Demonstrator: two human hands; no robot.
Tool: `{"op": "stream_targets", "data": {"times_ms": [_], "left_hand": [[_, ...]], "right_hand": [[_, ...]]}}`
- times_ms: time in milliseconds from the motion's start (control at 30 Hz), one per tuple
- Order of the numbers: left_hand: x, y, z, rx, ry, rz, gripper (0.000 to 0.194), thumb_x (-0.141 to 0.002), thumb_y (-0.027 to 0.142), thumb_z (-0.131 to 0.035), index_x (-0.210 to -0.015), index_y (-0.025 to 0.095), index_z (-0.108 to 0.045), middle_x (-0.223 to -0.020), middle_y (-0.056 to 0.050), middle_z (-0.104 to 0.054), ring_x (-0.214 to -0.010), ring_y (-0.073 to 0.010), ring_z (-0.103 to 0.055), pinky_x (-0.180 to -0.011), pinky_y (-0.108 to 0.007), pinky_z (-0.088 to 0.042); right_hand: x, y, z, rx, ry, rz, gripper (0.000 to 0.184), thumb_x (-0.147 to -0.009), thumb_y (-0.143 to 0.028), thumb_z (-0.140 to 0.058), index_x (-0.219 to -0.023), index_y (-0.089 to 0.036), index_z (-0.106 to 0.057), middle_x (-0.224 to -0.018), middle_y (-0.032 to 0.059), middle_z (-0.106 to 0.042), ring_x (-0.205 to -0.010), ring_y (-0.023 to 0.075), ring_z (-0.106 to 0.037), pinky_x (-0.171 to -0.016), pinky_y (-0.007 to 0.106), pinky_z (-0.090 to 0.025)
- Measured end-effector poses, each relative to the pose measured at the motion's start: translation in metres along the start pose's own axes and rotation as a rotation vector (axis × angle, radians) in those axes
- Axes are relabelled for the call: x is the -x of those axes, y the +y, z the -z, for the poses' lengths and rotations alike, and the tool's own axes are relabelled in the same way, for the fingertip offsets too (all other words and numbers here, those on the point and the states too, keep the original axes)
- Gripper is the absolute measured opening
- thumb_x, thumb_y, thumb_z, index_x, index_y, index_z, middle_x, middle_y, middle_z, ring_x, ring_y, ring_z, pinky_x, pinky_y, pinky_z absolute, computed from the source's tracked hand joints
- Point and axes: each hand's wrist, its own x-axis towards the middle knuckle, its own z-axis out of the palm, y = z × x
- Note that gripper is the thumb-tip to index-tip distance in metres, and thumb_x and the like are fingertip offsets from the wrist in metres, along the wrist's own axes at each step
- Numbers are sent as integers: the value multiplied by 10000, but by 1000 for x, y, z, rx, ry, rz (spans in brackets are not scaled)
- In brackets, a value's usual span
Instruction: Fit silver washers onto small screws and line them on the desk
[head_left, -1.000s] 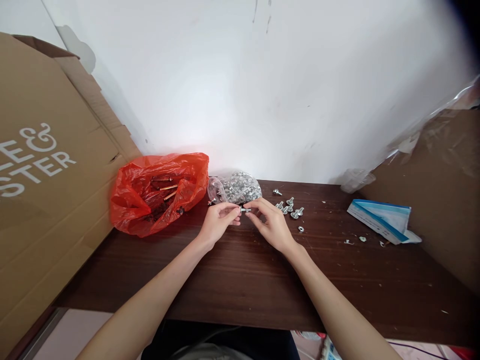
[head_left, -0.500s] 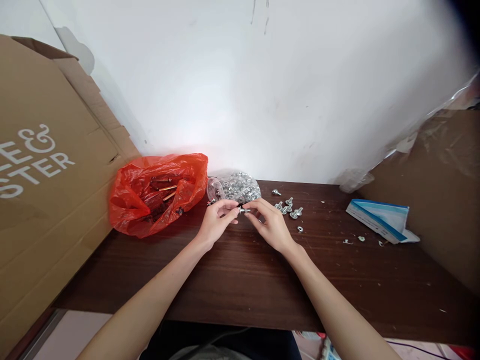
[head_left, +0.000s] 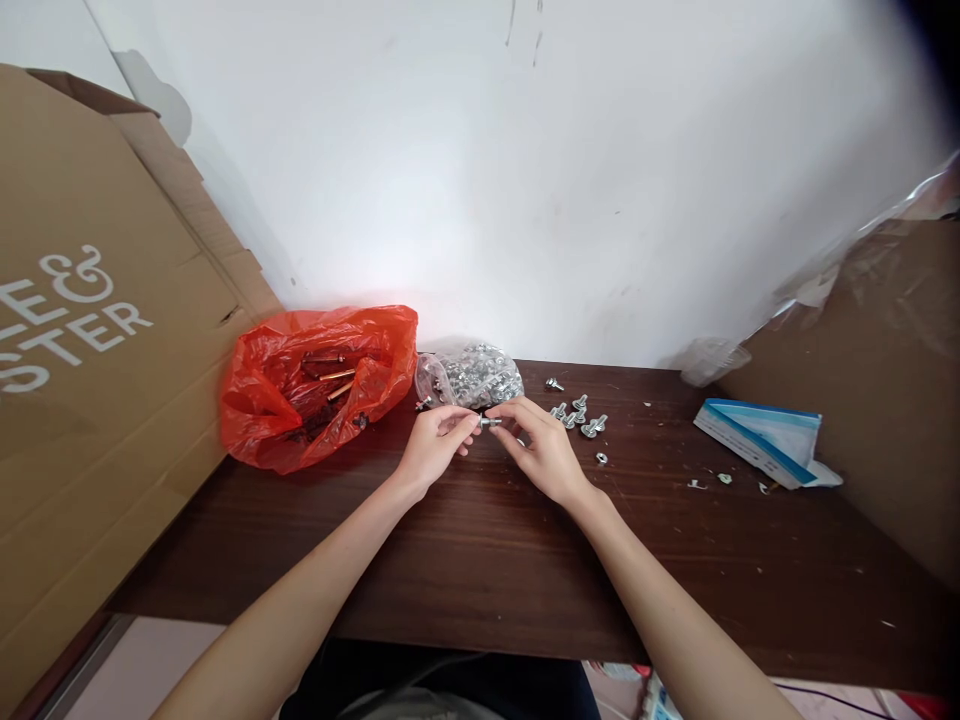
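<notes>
A small silver bolt [head_left: 490, 422] lies roughly level between my hands, a wider flange or washer near its left end. My left hand [head_left: 439, 440] pinches that left end between thumb and fingertips. From the other side, the thumb and fingers of my right hand [head_left: 541, 447] close around the shank. Whether a nut sits on the thread is too small to tell. Several silver bolts [head_left: 581, 415] lie in a loose group just right of my right hand, with a single nut [head_left: 601, 459] in front of them. Behind my hands is a clear plastic bag [head_left: 484, 373] full of small metal hardware.
A red plastic bag [head_left: 251, 400] holding long bolts stands at left against a cardboard box [head_left: 97, 400]. On the right are a blue and white packet [head_left: 761, 440], scraps, a clear plastic cup [head_left: 709, 360] and another box [head_left: 885, 400]. A white wall [head_left: 525, 200] closes off the back.
Both hands stay at almost the same place around the bolt. The left fingers have curled slightly. The whole view has shifted a little.
</notes>
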Motion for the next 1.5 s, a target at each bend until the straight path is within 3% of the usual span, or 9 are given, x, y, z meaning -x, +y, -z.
{"op": "stream_targets", "data": {"times_ms": [133, 267, 467, 667, 1167, 1500], "left_hand": [[0, 1, 0, -4, 4, -64, 253, -684, 271, -695, -888, 125, -656, -803, -48, -643, -701, -127, -577, -523, -206, -478], [0, 1, -1, -5, 8, 23, 257, -756, 318, -626, -901, 106, -643, -757, -53, -638, -649, -112, -564, -524, -211, -478], [1, 2, -1, -15, -25, -53, 247, -702, 259, -680, -900, 117, -648, -827, -52, -635, -718, -123, -573, -530, -197, -480], [0, 0, -1, 36, -26, 19, 241, -740, 305, -658, -863, 98, -653, -730, -50, -645, -624, -107, -575, -564, -232, -505], [0, -3, 0, 87, -18, -101, 246, -649, 224, -741, -854, 106, -677, -818, -49, -670, -704, -146, -634, -687, -309, -558], [0, -1, -1, 20, 3, -25, 311, -749, 387, -651, -901, 117, -618, -711, -40, -631, -619, -116, -576, -541, -234, -504]], "right_hand": [[0, 0, 0, 12, 5, -1, 137, -900, -230, -488, -997, -220, -584, -883, 47, -590, -729, 166, -574, -657, 293, -475], [0, 2, -1, 3, -1, 20, 145, -903, -227, -486, -1012, -219, -581, -908, 52, -594, -740, 164, -574, -673, 298, -482], [1, 3, -2, 13, 4, 32, 150, -890, -188, -504, -1014, -220, -582, -893, 42, -587, -735, 158, -574, -677, 292, -481], [1, 2, -2, 8, -15, 33, 152, -897, -193, -498, -1018, -219, -585, -913, 47, -592, -748, 159, -570, -676, 291, -479], [1, 3, -3, 31, -20, 36, 171, -901, -205, -495, -1047, -228, -582, -913, 46, -592, -761, 165, -577, -701, 303, -487], [1, 2, -2, 18, 1, 42, 154, -900, -211, -495, -1028, -224, -579, -894, 43, -586, -738, 159, -572, -670, 293, -480]]}}
